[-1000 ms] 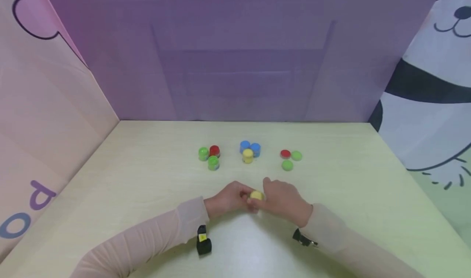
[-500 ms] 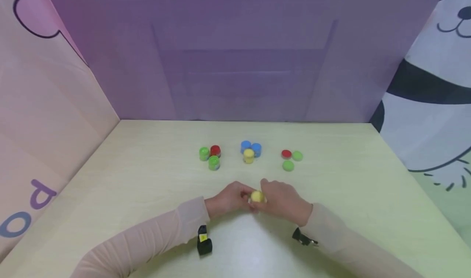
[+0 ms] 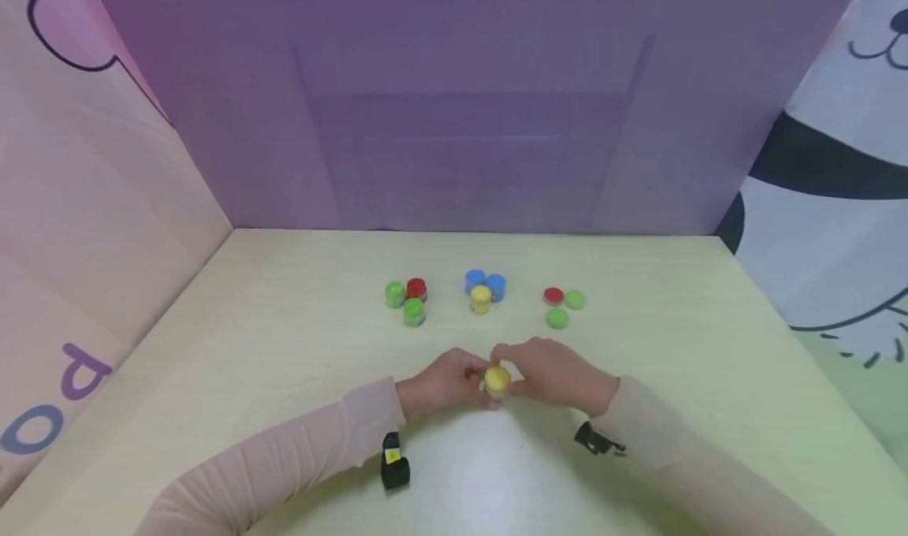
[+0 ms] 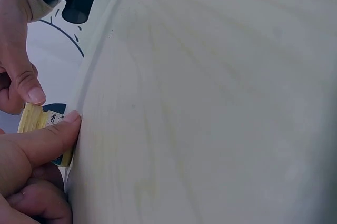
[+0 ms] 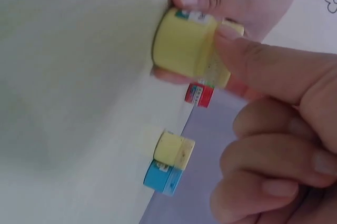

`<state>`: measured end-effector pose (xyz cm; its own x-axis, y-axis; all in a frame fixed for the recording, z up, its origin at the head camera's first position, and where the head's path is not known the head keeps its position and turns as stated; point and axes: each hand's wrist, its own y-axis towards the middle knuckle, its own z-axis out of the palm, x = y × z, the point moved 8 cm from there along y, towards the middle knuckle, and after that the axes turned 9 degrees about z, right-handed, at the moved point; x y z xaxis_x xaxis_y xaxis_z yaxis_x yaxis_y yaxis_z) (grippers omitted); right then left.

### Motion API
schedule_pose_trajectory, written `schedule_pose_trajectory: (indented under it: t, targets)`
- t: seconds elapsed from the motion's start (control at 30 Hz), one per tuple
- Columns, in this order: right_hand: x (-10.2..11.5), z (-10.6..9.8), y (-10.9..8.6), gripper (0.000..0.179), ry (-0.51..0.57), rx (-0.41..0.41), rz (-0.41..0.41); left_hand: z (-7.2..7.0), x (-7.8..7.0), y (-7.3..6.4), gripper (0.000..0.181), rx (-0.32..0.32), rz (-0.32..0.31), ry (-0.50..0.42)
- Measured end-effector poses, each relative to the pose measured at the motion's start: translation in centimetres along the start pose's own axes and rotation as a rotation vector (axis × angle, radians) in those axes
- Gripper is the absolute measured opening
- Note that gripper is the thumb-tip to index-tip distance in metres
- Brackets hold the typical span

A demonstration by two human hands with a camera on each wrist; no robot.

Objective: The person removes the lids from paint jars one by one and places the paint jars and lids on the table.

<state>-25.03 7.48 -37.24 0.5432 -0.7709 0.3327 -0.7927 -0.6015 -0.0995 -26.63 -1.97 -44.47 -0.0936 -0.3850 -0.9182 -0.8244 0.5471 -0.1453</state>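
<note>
Near the front middle of the table, my left hand (image 3: pixel 445 380) grips a small yellow tub (image 3: pixel 497 381) with its round top upward. My right hand (image 3: pixel 560 374) has its thumb and forefinger at the rim of that top, its other fingers curled in the right wrist view. There the tub's smooth yellow body (image 5: pixel 179 44) lies between left thumb and fingers, and the right thumb (image 5: pixel 237 50) presses its paler end. A printed label (image 4: pixel 54 119) shows beside the left thumb (image 4: pixel 58 135) in the left wrist view.
Behind the hands stand two green tubs (image 3: pixel 414 313) with a red tub (image 3: pixel 417 289), and two blue tubs (image 3: pixel 495 288) with another yellow tub (image 3: pixel 481 299). Flat red (image 3: pixel 553 295) and green discs (image 3: pixel 556 318) lie to their right. A purple panel (image 3: pixel 454 158) rises behind the table.
My right hand has shifted slightly right and away from me, its fingers regripping round the rim, so more of the tub's top shows. The left hand stays nearly still.
</note>
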Motion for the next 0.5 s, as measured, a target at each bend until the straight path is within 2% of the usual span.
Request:
schedule_pose_trajectory:
  t: [0.27, 0.5]
  targets:
    - [0.15, -0.46, 0.06, 0.035, 0.048, 0.041, -0.132, -0.08, 0.10, -0.02, 0.025, -0.002, -0.012, 0.010]
    - [-0.21, -0.48, 0.25, 0.041, 0.138, 0.087, -0.106, -0.15, 0.03, 0.09, 0.027, -0.007, 0.005, 0.006]
